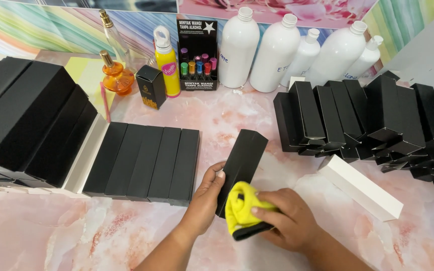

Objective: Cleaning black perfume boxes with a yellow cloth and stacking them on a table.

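My left hand grips the near end of a long black box that lies tilted on the pink marble table. My right hand holds a folded yellow cloth with a black edge, pressed against the box's lower end. A row of several flat black boxes lies just left of my left hand. A white box lies on its side to the right.
Stacks of black boxes sit at far left and a cluster of open black boxes at right. Along the back stand several white bottles, a yellow spray can, an orange perfume bottle, a small black carton and a display of small vials.
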